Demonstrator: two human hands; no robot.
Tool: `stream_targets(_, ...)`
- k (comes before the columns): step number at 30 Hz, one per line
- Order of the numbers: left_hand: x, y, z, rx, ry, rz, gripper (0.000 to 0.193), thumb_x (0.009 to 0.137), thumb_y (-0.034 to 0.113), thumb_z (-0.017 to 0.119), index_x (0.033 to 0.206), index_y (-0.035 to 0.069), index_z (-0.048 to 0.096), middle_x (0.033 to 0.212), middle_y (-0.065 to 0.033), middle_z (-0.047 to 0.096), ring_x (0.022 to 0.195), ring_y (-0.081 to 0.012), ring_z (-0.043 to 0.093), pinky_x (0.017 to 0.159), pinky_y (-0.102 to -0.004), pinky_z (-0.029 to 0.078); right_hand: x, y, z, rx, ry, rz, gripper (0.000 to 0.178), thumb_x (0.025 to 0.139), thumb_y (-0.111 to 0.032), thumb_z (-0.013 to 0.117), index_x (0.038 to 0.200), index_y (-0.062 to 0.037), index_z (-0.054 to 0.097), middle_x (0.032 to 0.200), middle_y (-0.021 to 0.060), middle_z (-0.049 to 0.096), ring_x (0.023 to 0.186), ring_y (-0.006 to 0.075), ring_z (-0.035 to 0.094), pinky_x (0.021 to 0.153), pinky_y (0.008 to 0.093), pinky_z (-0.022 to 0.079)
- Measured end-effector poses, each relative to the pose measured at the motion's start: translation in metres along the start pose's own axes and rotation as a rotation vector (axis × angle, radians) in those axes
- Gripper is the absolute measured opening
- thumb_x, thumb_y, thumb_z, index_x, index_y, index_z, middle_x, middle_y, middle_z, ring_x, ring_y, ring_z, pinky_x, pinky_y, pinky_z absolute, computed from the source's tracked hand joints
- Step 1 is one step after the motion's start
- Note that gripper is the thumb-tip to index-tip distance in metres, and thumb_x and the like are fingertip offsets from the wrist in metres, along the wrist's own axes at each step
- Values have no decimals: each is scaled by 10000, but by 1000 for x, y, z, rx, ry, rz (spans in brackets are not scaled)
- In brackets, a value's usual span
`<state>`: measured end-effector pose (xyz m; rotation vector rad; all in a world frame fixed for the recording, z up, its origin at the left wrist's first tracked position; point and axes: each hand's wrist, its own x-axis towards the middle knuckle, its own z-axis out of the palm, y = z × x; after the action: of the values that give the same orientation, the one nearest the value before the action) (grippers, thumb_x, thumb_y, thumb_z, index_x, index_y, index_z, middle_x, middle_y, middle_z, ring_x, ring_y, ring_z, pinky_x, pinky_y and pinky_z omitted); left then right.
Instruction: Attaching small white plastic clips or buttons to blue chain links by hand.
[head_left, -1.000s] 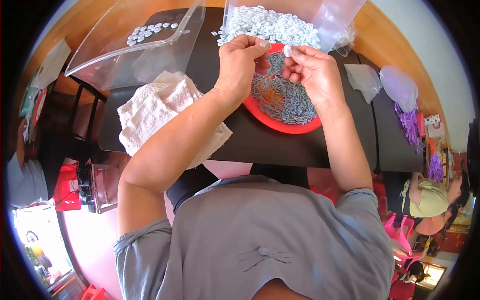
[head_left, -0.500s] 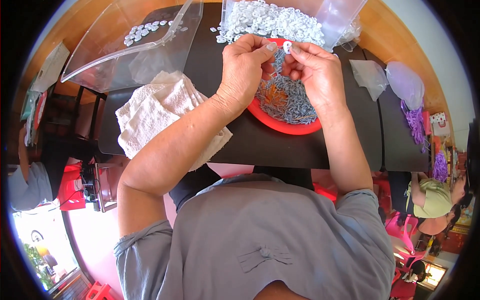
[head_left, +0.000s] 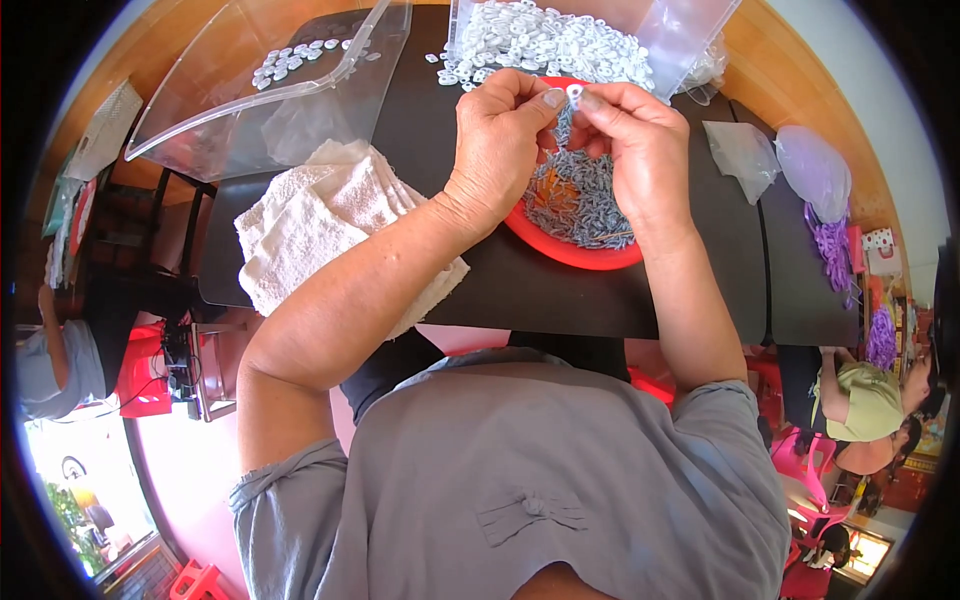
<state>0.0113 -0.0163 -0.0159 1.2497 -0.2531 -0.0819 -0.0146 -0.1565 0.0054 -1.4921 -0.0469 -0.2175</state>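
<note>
Above a red bowl (head_left: pixel 590 259), both of my hands meet fingertip to fingertip. My right hand (head_left: pixel 648 150) pinches a small white plastic piece with a hole (head_left: pixel 575 91) between thumb and index finger. Close against it, my left hand (head_left: pixel 497 145) is closed too, thumb pressed to index finger; what it grips, if anything, is hidden. Many small grey-blue screw-like pieces (head_left: pixel 585 190) fill the bowl, with some orange showing among them. Just beyond the bowl lies a heap of white holed pieces (head_left: pixel 550 45) in a clear plastic container (head_left: pixel 705 35).
A folded whitish cloth (head_left: pixel 310 225) lies left of the bowl. Behind it stands a clear plastic box (head_left: pixel 200 150), with several white pieces (head_left: pixel 295 62) seen through it. Plastic bags (head_left: pixel 740 155) rest at the right on the dark table (head_left: pixel 560 300). Other people sit at both sides.
My left hand has shifted slightly right, closer to the right one. The white piece has turned a little in the right fingertips.
</note>
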Motion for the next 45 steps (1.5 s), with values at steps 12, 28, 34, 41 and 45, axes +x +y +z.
stream_targets(12,6,12,-4,-139,-292,46,254,782,28,756,1007,-12,647,811,-47,673,629,-84,595,514,-209,451,5,-22,-30,-25,-229,60,185,906,-163,619,928,16,661,731,52,636,611,121,592,552,218,418)
stream_targets(28,1,16,-6,-6,-301,108,256,707,43,826,907,-9,675,758,-38,675,629,-57,586,491,-193,439,-4,-27,-29,25,-321,187,249,927,-238,611,881,4,646,669,51,601,537,137,587,459,200,369)
stream_targets(34,-2,18,-4,-20,-286,114,242,723,40,815,908,-10,667,746,-38,666,612,-51,574,488,-186,436,-6,-30,-29,30,-353,164,264,931,-247,603,866,7,635,641,51,566,530,147,584,451,193,368)
stream_targets(41,-8,21,-2,-42,-291,191,217,739,-3,789,908,-26,656,758,-44,661,656,-75,604,540,-190,486,-11,-29,-24,82,-355,169,237,923,-209,615,852,17,625,639,44,564,519,135,576,437,178,351)
stream_targets(45,-8,21,-3,-74,-336,220,204,744,-27,775,903,-36,648,766,-60,660,684,-93,619,583,-201,517,-11,-30,-24,65,-366,109,227,914,-191,625,842,25,623,632,41,565,513,120,562,438,177,349)
